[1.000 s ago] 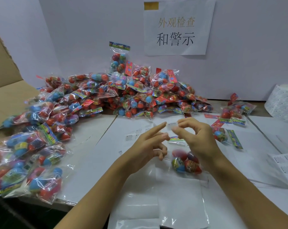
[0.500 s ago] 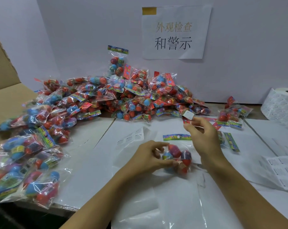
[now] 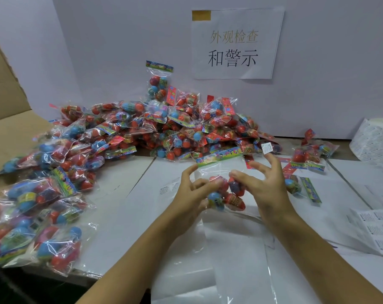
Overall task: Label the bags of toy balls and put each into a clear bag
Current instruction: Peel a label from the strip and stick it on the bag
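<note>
My left hand (image 3: 189, 195) grips a bag of toy balls (image 3: 226, 194) and holds it just above the table, its striped header card (image 3: 219, 156) pointing away from me. My right hand (image 3: 266, 187) is beside the bag with fingers spread and its thumb touching the balls. A small white label (image 3: 267, 148) sticks to one raised fingertip of that hand. A stack of flat clear bags (image 3: 236, 260) lies under my forearms.
A big pile of ball bags (image 3: 164, 128) runs from the back wall to the left edge by a cardboard box (image 3: 8, 128). More bags (image 3: 309, 154) lie at right, with a label roll (image 3: 374, 139) and label sheets (image 3: 379, 227).
My left hand closed on the bag of balls and lifted it. My right hand came away with the label on a fingertip, then moved down to the bag.
</note>
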A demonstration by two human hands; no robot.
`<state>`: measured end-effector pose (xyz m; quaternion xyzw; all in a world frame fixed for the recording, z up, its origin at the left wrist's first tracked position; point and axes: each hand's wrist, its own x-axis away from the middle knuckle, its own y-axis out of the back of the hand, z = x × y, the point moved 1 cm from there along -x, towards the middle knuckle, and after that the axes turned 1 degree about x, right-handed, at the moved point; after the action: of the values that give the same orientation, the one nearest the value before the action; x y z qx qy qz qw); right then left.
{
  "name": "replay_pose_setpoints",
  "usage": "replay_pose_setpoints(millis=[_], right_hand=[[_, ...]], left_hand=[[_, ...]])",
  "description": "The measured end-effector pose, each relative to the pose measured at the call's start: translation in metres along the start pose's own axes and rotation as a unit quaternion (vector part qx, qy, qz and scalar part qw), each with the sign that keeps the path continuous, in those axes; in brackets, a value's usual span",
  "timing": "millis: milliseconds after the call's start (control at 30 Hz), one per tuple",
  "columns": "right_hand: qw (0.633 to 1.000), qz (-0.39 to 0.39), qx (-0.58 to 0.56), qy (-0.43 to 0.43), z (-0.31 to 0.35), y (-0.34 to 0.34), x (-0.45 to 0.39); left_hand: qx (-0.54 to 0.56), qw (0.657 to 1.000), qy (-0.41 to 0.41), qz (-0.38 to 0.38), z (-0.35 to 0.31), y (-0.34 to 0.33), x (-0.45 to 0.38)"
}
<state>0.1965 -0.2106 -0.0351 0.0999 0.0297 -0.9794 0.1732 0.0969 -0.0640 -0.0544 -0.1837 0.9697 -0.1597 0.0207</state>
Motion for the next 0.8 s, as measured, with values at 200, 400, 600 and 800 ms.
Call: replay_pose_setpoints(millis=[200,400,600,800], right_hand=[[0.999,0.038,-0.016,0.001,-0.0002,-0.0045,0.0012],[0.998,0.061,-0.018,0.016,-0.0013,-0.0046,0.0028],[0.999,0.009,-0.012,0.037,-0.0043,-0.0073,0.0012],[0.998,-0.038,-0.039,0.037,-0.0023,-0.0026,-0.0007]], left_hand=[[-0.048,0.999,-0.02,-0.005,-0.008,0.0038,0.0019],[-0.049,0.997,-0.05,-0.033,-0.0112,0.0045,0.0022],[-0.052,0.998,-0.009,-0.016,-0.0084,0.0018,0.0026],[-0.055,0.992,0.017,0.111,-0.0048,-0.0018,0.0077]])
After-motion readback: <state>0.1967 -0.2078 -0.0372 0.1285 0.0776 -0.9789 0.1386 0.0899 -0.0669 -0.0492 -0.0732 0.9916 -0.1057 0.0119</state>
